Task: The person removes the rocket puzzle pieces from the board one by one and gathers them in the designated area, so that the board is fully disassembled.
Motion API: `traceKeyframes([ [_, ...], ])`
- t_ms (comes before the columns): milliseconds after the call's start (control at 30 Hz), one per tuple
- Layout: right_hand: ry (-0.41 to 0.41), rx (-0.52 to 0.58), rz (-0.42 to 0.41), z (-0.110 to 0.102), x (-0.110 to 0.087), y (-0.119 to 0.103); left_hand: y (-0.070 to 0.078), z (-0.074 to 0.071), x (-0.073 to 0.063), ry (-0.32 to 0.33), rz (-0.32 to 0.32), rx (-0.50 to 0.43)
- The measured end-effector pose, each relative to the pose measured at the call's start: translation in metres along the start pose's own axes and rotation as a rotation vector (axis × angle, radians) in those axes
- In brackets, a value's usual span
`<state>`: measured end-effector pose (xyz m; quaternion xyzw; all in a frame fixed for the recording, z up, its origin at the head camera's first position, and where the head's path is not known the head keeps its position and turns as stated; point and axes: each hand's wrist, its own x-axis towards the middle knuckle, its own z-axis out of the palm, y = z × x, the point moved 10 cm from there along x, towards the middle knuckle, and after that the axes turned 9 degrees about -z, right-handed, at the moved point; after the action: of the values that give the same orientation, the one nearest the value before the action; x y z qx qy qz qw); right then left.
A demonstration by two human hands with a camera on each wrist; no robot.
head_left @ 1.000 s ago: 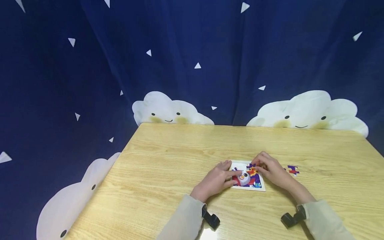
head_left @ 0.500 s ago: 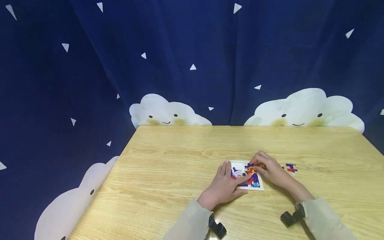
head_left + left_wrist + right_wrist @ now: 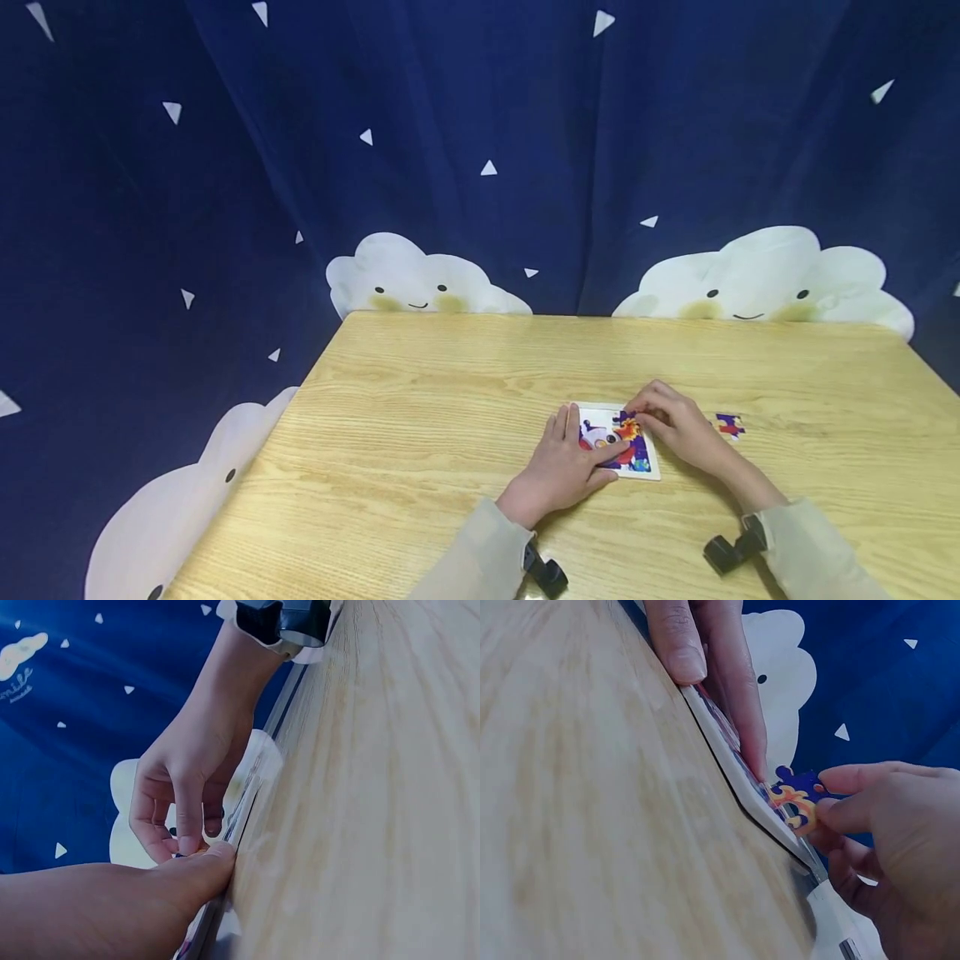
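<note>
A jigsaw puzzle in a white tray (image 3: 637, 476) lies on the table, its picture partly filled in with purple, red and orange pieces. My left hand (image 3: 558, 471) rests on the tray's left part, index finger stretched over the picture and thumb by the near edge. Between thumb and index finger, my right hand (image 3: 678, 429) pinches a purple and orange puzzle piece (image 3: 799, 796). In the right wrist view that piece stands tilted up at the tray's edge. The tray's upper left area shows bare white. Fingers hide part of the picture.
Loose puzzle pieces (image 3: 729, 426) lie on the table just right of my right hand, partly hidden behind the wrist. The wooden table (image 3: 420, 400) reaches back to a dark blue curtain (image 3: 450, 125) with white clouds and triangles.
My left hand has shifted right and flattened further over the tray, its index finger now reaching farther across the picture. The right hand has stayed at the tray's upper right corner.
</note>
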<state>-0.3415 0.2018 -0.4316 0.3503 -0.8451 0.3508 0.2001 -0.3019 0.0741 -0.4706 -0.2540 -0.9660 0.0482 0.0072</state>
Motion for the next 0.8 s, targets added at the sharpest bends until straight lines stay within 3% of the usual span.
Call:
traceKeyframes([
  [333, 0.024, -0.038, 0.114, -0.005, 0.000, 0.007, 0.000, -0.003, -0.002, 0.052, 0.008, 0.001],
  [633, 0.060, -0.044, 0.107, -0.014, -0.007, 0.010, 0.000, -0.001, -0.002, 0.017, -0.003, -0.038],
  [800, 0.058, -0.053, 0.166, -0.024, -0.015, 0.017, -0.001, -0.001, -0.003, 0.004, -0.009, -0.055],
])
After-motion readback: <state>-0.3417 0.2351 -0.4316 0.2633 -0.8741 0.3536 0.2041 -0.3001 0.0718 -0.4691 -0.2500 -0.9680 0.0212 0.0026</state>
